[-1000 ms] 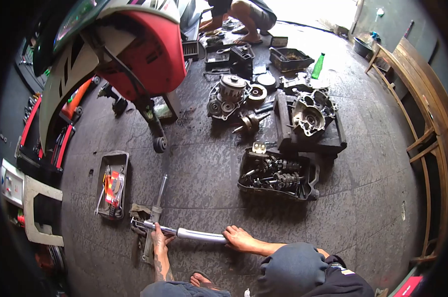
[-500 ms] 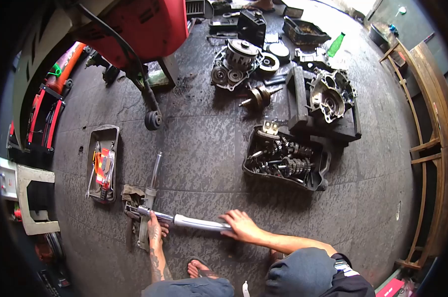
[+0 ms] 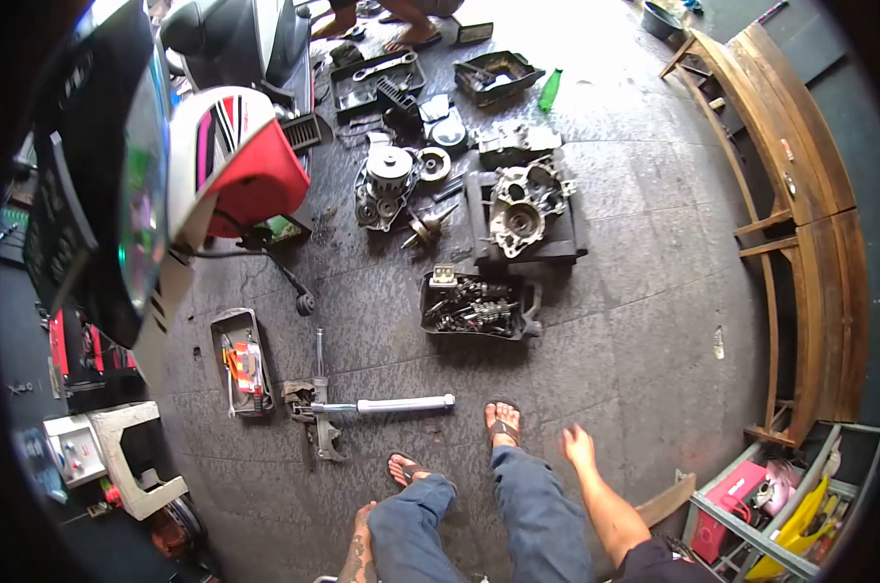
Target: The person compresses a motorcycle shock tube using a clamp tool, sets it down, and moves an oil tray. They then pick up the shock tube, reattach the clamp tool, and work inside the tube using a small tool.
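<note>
My right hand (image 3: 578, 447) is over the floor to the right of my right foot, slightly blurred, its fingers stretched out and holding nothing. My left hand (image 3: 364, 515) is low beside my left knee; its fingers are mostly hidden, so its grip cannot be made out. In front of my feet lies a motorcycle fork leg (image 3: 406, 403) with a shiny silver tube, touched by neither hand. Its left end meets a second fork leg (image 3: 321, 374), which points away from me. A crumpled rag (image 3: 298, 392) lies at their junction.
A tray of tools (image 3: 216, 335) stands left of the fork legs. Beyond are a bin of gears (image 3: 479, 309), a crankshaft (image 3: 425, 228) and engine casings (image 3: 517, 214). A motorcycle (image 3: 255, 185) overhangs the left; a wooden bench (image 3: 833, 311) and metal rack (image 3: 751, 530) line the right. Another person's feet (image 3: 411, 39) show at the back.
Both hands have let go of the silver fork leg, which now rests on the floor. My right hand has moved right, my left back to my knee. The view has shifted back and right.
</note>
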Motion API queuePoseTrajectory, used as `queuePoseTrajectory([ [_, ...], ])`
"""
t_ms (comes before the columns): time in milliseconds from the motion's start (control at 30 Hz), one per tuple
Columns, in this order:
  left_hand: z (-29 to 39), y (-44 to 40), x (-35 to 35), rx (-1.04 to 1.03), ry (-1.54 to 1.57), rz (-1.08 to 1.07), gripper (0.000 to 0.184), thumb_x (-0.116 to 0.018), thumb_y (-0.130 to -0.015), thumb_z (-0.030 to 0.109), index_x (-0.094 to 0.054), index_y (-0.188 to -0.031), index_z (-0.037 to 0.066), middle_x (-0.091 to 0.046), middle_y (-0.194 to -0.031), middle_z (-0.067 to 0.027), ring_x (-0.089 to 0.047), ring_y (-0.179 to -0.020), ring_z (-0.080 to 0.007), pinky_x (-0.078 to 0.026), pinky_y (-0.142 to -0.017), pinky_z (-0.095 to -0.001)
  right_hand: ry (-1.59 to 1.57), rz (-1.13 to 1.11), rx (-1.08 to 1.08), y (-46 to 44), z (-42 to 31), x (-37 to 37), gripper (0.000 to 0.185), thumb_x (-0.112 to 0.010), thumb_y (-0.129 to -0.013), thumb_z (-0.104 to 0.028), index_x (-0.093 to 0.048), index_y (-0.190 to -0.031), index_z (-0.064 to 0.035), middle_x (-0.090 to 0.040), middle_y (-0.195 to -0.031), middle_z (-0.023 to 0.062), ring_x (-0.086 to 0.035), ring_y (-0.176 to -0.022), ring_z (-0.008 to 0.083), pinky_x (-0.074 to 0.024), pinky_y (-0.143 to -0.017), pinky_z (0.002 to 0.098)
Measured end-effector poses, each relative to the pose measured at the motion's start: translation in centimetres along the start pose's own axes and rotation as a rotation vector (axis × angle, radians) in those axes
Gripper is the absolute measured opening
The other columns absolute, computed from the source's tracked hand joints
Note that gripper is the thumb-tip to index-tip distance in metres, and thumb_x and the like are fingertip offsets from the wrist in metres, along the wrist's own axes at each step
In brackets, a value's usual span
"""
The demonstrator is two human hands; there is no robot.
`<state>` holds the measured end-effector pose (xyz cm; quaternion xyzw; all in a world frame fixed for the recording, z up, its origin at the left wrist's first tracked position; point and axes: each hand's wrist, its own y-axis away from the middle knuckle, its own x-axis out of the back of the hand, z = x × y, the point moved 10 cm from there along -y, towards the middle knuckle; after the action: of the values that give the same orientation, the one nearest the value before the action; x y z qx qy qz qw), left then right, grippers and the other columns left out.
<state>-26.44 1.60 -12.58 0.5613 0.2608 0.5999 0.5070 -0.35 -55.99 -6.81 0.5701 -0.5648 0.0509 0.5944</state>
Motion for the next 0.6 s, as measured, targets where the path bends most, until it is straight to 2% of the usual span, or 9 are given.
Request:
queuePoseTrajectory([
  [67, 2.7, 7.5, 0.4, 0.154, -0.039, 0.029, 0.050, -0.046, -0.091, 0.046, -0.066, -0.099, 0.001, -0.067, -0.085, -0.0161, -0.062, -0.070, -0.0241, -0.050, -0.059, -0.0370, 0.170, -0.086, -0.125, 6.7, 6.6, 4.6, 0.044, -0.057, -0.084, -0.032, -0.057, -0.113, 0.0011, -0.065, -0.097, 0.0217, -0.064, -0.086, 0.0383, -0.0515, -0.074, 0.0428],
  [100, 5.9, 11.1, 0.2, 0.199, 0.052, -0.009, 0.054, -0.042, -0.090, 0.051, -0.065, -0.104, 0.004, -0.065, -0.095, -0.0217, -0.064, -0.080, -0.0293, -0.049, -0.074, -0.0401, 0.167, -0.160, -0.244, 10.3, 10.4, 6.2, 0.044, -0.057, -0.084, -0.032, -0.057, -0.113, 0.0011, -0.065, -0.096, 0.0216, -0.064, -0.085, 0.0382, -0.0515, -0.074, 0.0427],
  [233, 13.4, 16.1, -1.1, 0.070, -0.269, -0.014, 0.062, -0.036, -0.090, 0.057, -0.065, -0.107, 0.005, -0.063, -0.101, -0.0262, -0.060, -0.099, -0.0373, -0.044, -0.088, -0.0414, 0.039, -0.292, -0.518, 18.6, 18.4, 11.9, 0.044, -0.058, -0.084, -0.033, -0.057, -0.111, 0.0011, -0.065, -0.096, 0.0214, -0.064, -0.085, 0.0378, -0.0512, -0.074, 0.0427],
  [300, 18.3, 19.6, -3.7, 0.103, -0.314, -0.132, 0.069, -0.031, -0.090, 0.059, -0.061, -0.112, 0.001, -0.059, -0.108, -0.0292, -0.049, -0.115, -0.0411, -0.039, -0.097, -0.0408, -0.050, -0.281, -0.502, 15.7, 17.5, 14.5, 0.043, -0.059, -0.083, -0.033, -0.058, -0.110, 0.0011, -0.065, -0.096, 0.0213, -0.064, -0.085, 0.0376, -0.0511, -0.074, 0.0426],
  [400, 20.7, 21.4, -8.9, 0.120, -0.374, -0.087, 0.071, -0.031, -0.091, 0.057, -0.056, -0.117, -0.004, -0.055, -0.115, -0.0307, -0.047, -0.119, -0.0397, -0.037, -0.099, -0.0390, -0.162, -0.286, -0.427, 8.7, 15.6, 18.3, 0.043, -0.059, -0.083, -0.034, -0.058, -0.108, 0.0011, -0.065, -0.095, 0.0212, -0.064, -0.084, 0.0373, -0.0510, -0.074, 0.0426],
  [467, 23.5, 25.8, -13.2, 0.264, -0.446, -0.100, 0.076, -0.031, -0.090, 0.057, -0.042, -0.129, -0.007, -0.042, -0.131, -0.0315, -0.040, -0.125, -0.0389, -0.033, -0.102, -0.0410, -0.180, -0.315, -0.396, 6.2, 16.7, 21.8, 0.043, -0.060, -0.082, -0.034, -0.059, -0.107, 0.0011, -0.065, -0.095, 0.0211, -0.064, -0.084, 0.0371, -0.0509, -0.074, 0.0425],
  [500, 23.5, 27.7, -15.1, 0.445, -0.463, -0.022, 0.080, -0.039, -0.087, 0.057, -0.028, -0.138, -0.004, -0.034, -0.138, -0.0300, -0.035, -0.128, -0.0417, -0.034, -0.100, -0.0488, -0.180, -0.332, -0.382, 5.0, 17.6, 23.4, 0.043, -0.060, -0.082, -0.034, -0.059, -0.106, 0.0011, -0.066, -0.095, 0.0210, -0.064, -0.084, 0.0370, -0.0508, -0.074, 0.0425],
  [533, 25.5, 28.5, -17.4, 0.454, -0.428, 0.006, 0.080, -0.039, -0.087, 0.057, -0.028, -0.138, -0.004, -0.034, -0.138, -0.0300, -0.035, -0.128, -0.0417, -0.034, -0.100, -0.0488, -0.178, -0.349, -0.370, 4.1, 18.1, 25.0, 0.043, -0.060, -0.082, -0.035, -0.059, -0.106, 0.0011, -0.066, -0.095, 0.0210, -0.064, -0.084, 0.0369, -0.0508, -0.074, 0.0425],
  [600, 28.8, 32.1, -18.9, 0.517, -0.624, 0.261, 0.087, -0.048, -0.083, 0.057, -0.019, -0.141, -0.002, -0.032, -0.139, -0.0267, -0.032, -0.128, -0.0431, -0.033, -0.098, -0.0553, -0.171, -0.382, -0.379, 3.7, 20.0, 28.2, 0.043, -0.061, -0.082, -0.035, -0.059, -0.105, 0.0012, -0.066, -0.095, 0.0208, -0.064, -0.084, 0.0367, -0.0507, -0.074, 0.0424],
])
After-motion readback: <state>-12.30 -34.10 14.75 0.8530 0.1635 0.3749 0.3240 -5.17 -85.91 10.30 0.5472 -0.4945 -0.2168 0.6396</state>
